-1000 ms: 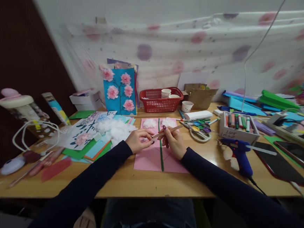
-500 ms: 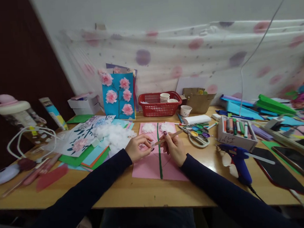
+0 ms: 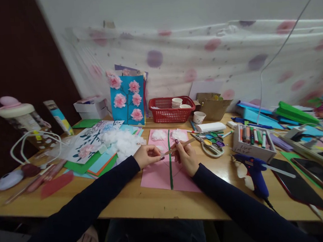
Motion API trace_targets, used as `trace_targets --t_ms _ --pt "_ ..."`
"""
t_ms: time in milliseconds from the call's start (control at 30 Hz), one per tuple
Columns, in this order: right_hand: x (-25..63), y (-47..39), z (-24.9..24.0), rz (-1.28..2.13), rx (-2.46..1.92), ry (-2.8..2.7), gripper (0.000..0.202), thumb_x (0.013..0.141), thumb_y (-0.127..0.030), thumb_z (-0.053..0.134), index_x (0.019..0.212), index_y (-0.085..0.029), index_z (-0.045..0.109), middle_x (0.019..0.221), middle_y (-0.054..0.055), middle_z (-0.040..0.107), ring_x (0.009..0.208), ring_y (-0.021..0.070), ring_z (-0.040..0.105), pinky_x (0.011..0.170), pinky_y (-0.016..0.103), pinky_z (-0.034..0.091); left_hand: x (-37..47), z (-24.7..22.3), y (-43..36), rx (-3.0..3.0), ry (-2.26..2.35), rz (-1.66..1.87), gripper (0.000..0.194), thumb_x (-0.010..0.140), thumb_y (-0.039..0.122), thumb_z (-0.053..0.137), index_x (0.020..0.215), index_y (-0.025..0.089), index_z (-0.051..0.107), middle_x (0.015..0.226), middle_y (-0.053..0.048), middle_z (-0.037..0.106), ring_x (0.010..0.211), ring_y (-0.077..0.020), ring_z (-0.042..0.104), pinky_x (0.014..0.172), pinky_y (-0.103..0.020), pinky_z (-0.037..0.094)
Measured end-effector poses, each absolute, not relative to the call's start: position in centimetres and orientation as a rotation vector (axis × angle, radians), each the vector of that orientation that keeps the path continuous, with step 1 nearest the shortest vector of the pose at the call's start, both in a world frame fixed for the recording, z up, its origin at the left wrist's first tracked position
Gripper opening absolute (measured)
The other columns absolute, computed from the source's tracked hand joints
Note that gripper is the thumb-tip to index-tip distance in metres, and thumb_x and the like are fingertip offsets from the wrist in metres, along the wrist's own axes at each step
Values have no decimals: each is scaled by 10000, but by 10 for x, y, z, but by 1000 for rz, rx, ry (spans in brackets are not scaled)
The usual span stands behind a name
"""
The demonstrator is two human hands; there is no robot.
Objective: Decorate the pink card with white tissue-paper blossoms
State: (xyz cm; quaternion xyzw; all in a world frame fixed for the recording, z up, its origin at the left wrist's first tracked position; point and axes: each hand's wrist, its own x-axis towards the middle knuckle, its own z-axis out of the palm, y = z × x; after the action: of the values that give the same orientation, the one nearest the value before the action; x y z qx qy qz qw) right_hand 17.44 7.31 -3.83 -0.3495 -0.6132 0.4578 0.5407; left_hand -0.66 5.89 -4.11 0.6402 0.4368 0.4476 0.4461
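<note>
A pink sheet of paper (image 3: 156, 179) lies on the table, with a green strip (image 3: 170, 172) running down its middle. Tufts of white cotton (image 3: 159, 135) sit on its upper part, either side of the strip. My right hand (image 3: 187, 157) grips a flat brown wooden stick (image 3: 189, 142) that slants over the sheet. My left hand (image 3: 148, 156) is pinched closed by the stick's left end, above the paper; what its fingertips hold, if anything, is too small to tell. Loose cotton (image 3: 121, 141) lies in a heap left of the sheet.
Scissors (image 3: 213, 152), a paint palette (image 3: 213, 137) and a box of markers (image 3: 253, 145) lie to the right. Beyond them are a blue glue gun (image 3: 255, 173) and a phone (image 3: 297, 185). A red basket (image 3: 172, 115) and a blue flower card (image 3: 128, 101) stand behind.
The fingers of my left hand have come closer together into a tighter pinch by the stick's left end. My right hand keeps its hold on the stick. The view has shifted slightly.
</note>
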Motion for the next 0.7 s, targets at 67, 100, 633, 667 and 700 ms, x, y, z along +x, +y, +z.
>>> trace_targets --t_ms 67,100,633,667,700 --pt "174 73 -38 1096 -831 -1446 436 824 -550 470 701 -145 575 487 -21 533 332 65 427 296 174 302 -7 -40 60 1509 1099 1101 276 535 286 791 621 124 585 794 -99 710 749 -189 672 747 -338 530" --pt "175 72 -37 1101 -831 -1441 437 821 -554 471 699 -147 573 484 -21 533 331 66 427 296 175 301 -7 -40 60 1472 1097 1096 292 522 290 800 627 121 587 781 -99 713 732 -187 674 746 -345 532" --pt "175 76 -33 1102 -818 -1207 453 751 -586 538 653 -144 563 400 -46 483 303 62 403 275 160 274 -8 -36 62 1116 865 1130 546 491 241 846 910 107 523 746 -56 698 735 -194 690 802 -376 517" --pt "175 75 -33 1100 -818 -1214 454 751 -587 539 651 -145 562 395 -47 479 301 62 401 274 160 275 -8 -36 62 1125 868 1128 548 491 238 845 914 106 523 742 -55 696 731 -191 689 796 -372 517" --pt "175 75 -32 1103 -820 -1221 456 749 -591 539 650 -146 560 392 -47 478 299 63 399 273 160 277 -8 -36 62 1136 872 1123 551 493 233 845 921 105 522 743 -56 693 726 -188 687 790 -369 516"
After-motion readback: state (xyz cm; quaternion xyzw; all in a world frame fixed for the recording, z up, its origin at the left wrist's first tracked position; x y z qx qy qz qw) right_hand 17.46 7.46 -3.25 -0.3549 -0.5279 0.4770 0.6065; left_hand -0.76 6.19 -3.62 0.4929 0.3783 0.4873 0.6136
